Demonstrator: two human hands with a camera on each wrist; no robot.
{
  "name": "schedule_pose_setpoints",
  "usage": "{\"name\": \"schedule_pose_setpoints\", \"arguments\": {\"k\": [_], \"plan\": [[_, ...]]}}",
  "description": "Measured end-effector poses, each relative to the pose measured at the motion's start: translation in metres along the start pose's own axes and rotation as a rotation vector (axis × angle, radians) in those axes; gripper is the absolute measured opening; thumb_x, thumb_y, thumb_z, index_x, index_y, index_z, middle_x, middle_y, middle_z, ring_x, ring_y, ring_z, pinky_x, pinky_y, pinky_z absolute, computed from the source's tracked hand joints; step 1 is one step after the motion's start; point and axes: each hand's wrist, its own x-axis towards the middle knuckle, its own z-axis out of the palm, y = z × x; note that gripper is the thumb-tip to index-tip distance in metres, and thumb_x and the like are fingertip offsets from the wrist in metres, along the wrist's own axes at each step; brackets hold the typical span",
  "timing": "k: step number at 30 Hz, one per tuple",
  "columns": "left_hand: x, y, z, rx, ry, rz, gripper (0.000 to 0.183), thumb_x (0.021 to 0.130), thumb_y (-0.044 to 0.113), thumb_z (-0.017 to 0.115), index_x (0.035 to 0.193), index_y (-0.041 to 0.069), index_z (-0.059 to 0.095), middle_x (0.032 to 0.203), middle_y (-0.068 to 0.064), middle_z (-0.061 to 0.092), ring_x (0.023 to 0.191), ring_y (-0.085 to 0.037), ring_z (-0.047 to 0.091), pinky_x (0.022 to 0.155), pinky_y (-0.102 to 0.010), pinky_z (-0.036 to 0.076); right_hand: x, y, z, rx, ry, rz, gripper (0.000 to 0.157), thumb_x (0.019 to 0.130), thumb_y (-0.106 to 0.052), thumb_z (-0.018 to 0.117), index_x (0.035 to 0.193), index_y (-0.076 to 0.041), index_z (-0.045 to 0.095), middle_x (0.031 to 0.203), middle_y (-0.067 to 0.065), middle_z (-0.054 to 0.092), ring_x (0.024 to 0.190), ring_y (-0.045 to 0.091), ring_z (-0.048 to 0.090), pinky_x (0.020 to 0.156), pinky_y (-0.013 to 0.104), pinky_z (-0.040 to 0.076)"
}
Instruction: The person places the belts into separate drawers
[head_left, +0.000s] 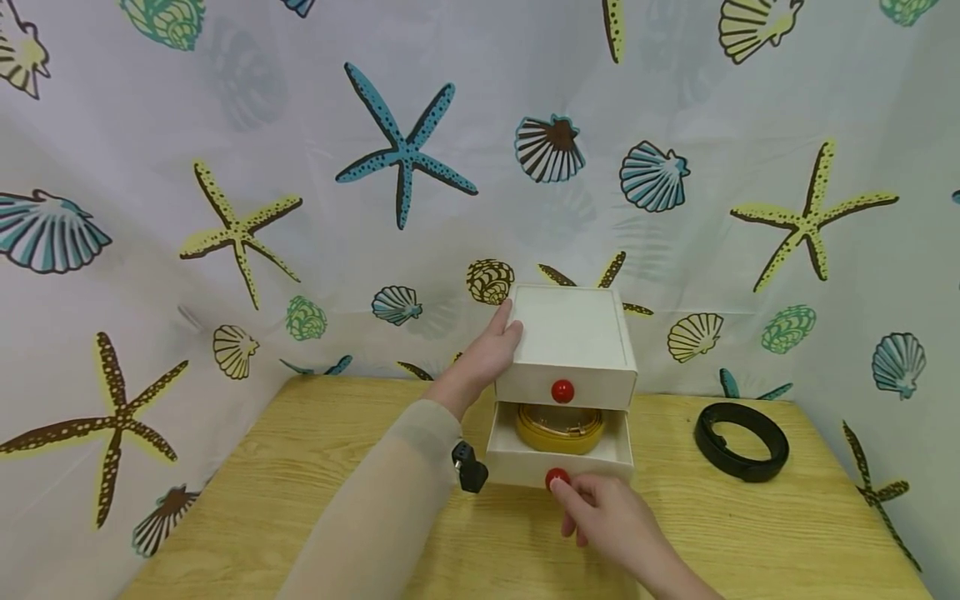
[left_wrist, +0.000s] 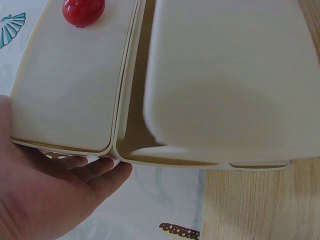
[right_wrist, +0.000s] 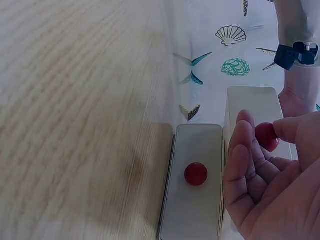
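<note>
A small white drawer cabinet (head_left: 570, 325) stands on the table with one drawer (head_left: 517, 468) pulled out. Inside that drawer lies a coiled yellow belt (head_left: 558, 437) with a gold-coloured buckle. Thumb and fingers of my right hand (head_left: 611, 517) pinch the red knob (right_wrist: 267, 136) on the open drawer's front. My left hand (head_left: 487, 354) rests against the cabinet's left side, its fingers (left_wrist: 107, 180) extended along the wall. Above the open drawer is a closed one with its own red knob (head_left: 562, 391). The right wrist view shows another closed drawer front (right_wrist: 192, 210) below.
A coiled black belt (head_left: 741, 442) lies on the wooden table (head_left: 315, 467), right of the cabinet. Behind the table hangs a white curtain (head_left: 315, 108) printed with shells and starfish. A small black device (head_left: 469, 468) is strapped at the left wrist.
</note>
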Motion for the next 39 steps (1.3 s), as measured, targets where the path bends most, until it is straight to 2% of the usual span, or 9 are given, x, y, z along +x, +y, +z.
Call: {"name": "schedule_pose_setpoints", "arguments": {"k": [16,26,34,39], "plan": [[0.0,0.0,0.0,0.0,0.003,0.004,0.068,0.121,0.041,0.031,0.18,0.026,0.0,0.186,-0.005,0.003,0.17,-0.03,0.003,0.136,-0.055,0.007,0.016,0.001,-0.001,-0.001,0.081,-0.039,0.047,0.112,-0.052,0.062,0.082,-0.018,0.072,0.07,-0.006,0.071,0.062,0.016,0.065,0.059,0.034,0.049],[0.0,-0.001,0.001,0.001,0.006,0.007,0.068,0.121,0.042,0.031,0.18,0.026,0.0,0.186,-0.005,0.003,0.17,-0.03,0.003,0.136,-0.056,0.008,0.03,0.001,-0.002,-0.013,0.098,-0.027,0.045,0.114,-0.046,0.06,0.084,-0.016,0.073,0.069,-0.003,0.071,0.062,0.018,0.066,0.061,0.035,0.048],[0.001,-0.001,0.002,-0.004,0.006,0.011,0.068,0.121,0.041,0.031,0.18,0.025,0.0,0.186,-0.005,0.003,0.17,-0.03,0.003,0.136,-0.055,0.008,0.04,0.002,-0.005,-0.03,0.118,-0.052,0.048,0.115,-0.043,0.059,0.078,-0.016,0.072,0.068,0.001,0.07,0.061,0.017,0.064,0.06,0.036,0.047],[0.001,-0.001,0.002,-0.007,0.005,0.018,0.068,0.122,0.04,0.031,0.18,0.024,0.0,0.186,-0.005,0.002,0.17,-0.03,0.002,0.136,-0.054,0.008,0.047,0.003,-0.006,-0.019,0.133,-0.045,0.046,0.115,-0.042,0.06,0.08,-0.015,0.073,0.07,0.002,0.072,0.063,0.022,0.067,0.06,0.035,0.049]]}}
